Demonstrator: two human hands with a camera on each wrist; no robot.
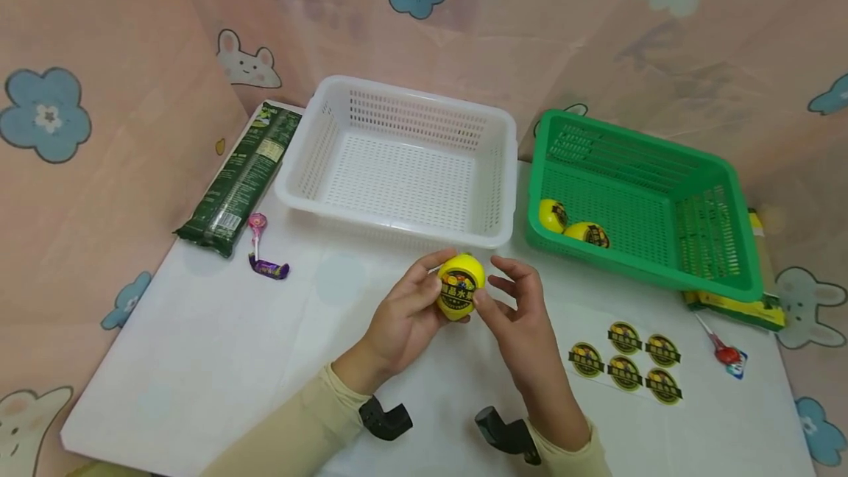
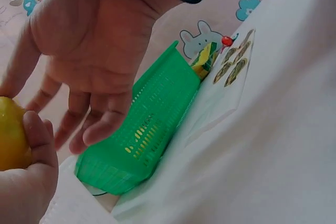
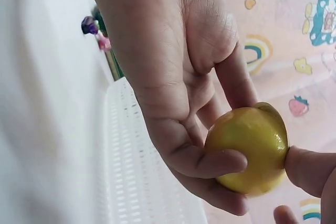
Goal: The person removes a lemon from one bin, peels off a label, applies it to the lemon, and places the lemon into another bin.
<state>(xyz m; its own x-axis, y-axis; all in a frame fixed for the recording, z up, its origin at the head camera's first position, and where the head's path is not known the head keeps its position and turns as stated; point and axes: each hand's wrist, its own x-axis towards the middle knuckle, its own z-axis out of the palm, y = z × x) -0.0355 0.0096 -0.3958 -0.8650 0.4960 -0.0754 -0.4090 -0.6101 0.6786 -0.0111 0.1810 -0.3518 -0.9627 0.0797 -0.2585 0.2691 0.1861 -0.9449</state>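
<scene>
Lemon (image 1: 458, 288) with dark round label held above bench (image 1: 218, 344), just before white basket (image 1: 397, 160). Left hand (image 1: 405, 315) fingers curl around it; right hand (image 1: 517, 311) thumb presses label, other fingers loosely spread. Green basket (image 1: 715, 241) holds two labelled lemons (image 1: 571, 225).

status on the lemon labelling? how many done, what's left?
Done: two labelled lemons lie in the green basket. In hand: the left hand grips a third lemon with a sticker on it, the right hand pressing at its side. Left: five stickers remain on the sheet; the white basket holds nothing, and no unlabelled lemons show.
</scene>
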